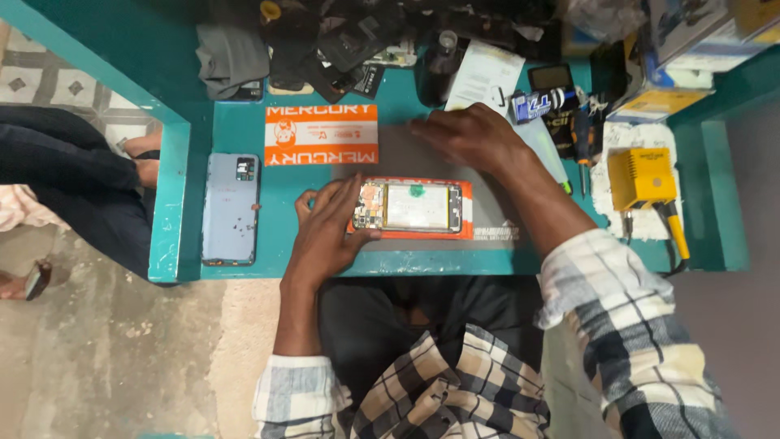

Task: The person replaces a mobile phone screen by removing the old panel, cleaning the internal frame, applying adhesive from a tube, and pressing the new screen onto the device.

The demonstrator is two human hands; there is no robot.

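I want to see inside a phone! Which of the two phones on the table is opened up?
The opened phone under the left hand, on the orange-edged mat: its insides show. The light-blue phone at the table's left edge lies closed, back up.
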